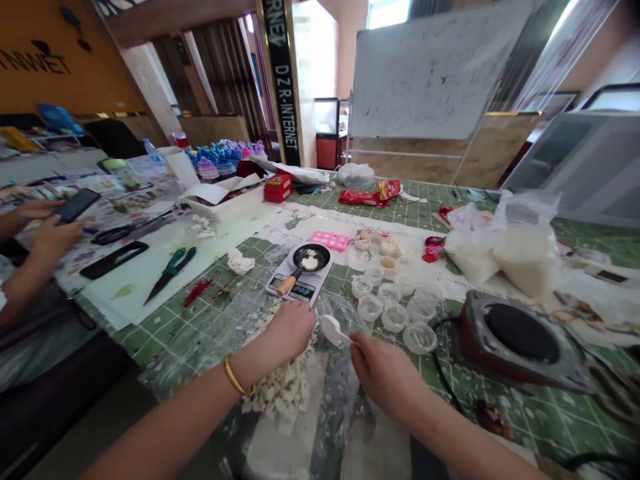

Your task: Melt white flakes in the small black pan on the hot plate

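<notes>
My right hand [383,367] grips the thin handle of a white plastic spoon [333,330], its bowl pointing toward my other hand. My left hand [293,328], below a gold bracelet, is closed with its fingers curled away from view; whatever it may hold is hidden. It sits over a heap of white flakes [283,390] on plastic sheeting. Just beyond it stands a kitchen scale [315,288] carrying a small black pan [320,265] with a wooden handle [289,283]. Some pale pieces lie inside the pan.
Several clear cups [370,308] stand right of the scale, behind them a pink mold [329,240]. A hot plate [523,333] and bags of white material [525,257] occupy the right. Scissors [171,272] lie left, where another person's hands hold a phone [77,205].
</notes>
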